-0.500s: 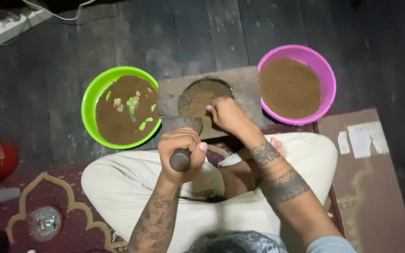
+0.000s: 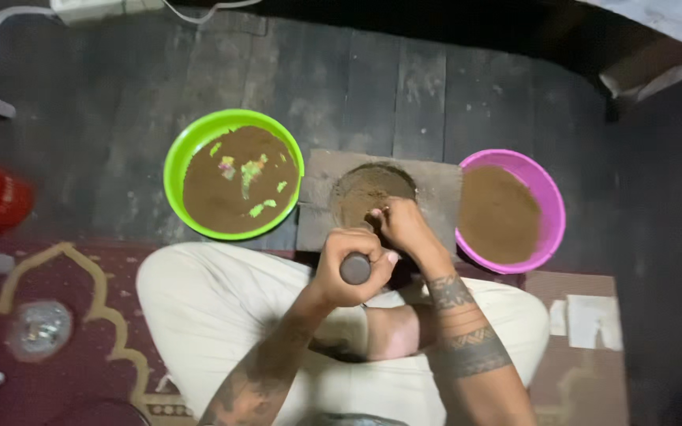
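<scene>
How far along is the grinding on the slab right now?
Done: the pink bowl holds smooth brown powder. In hand: the left hand grips a dark pestle while the right hand works the brown pile on the stone slab. Left: the green bowl holds brown mix with unground green bits.

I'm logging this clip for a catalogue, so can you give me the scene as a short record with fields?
setting: person seated cross-legged on a dark plank floor
left hand: fist closed round a dark pestle handle
right hand: fingertips in the stone mortar
green bowl: brown powder with pale bits
pink bowl: brown powder
</scene>
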